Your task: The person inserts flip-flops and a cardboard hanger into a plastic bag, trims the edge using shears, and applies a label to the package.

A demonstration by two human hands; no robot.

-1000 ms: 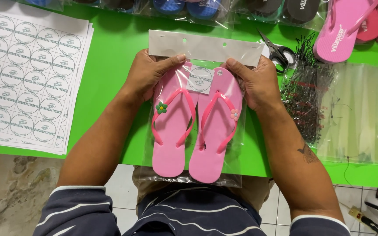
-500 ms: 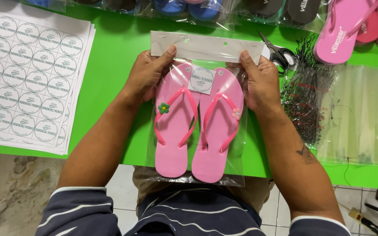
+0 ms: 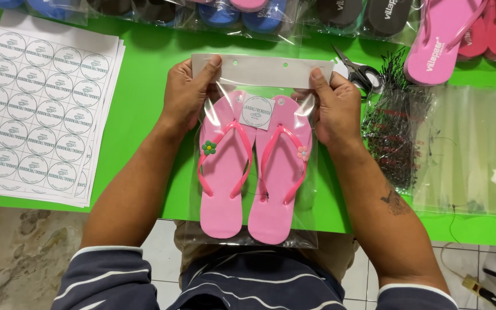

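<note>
A clear plastic bag holds a pair of pink flip-flops with small flower charms on the straps and a round white sticker between them. It lies on a bright green table. My left hand grips the bag's top left corner, thumb on its white header strip. My right hand grips the top right corner, thumb on the strip too.
Sheets of round white stickers lie at the left. Black-handled scissors and a heap of black tag ties sit at the right, beside a stack of clear bags. Bagged flip-flops in several colours line the far edge.
Both hands have slid up to the white header strip, and the bag with the flip-flops has shifted slightly away from me.
</note>
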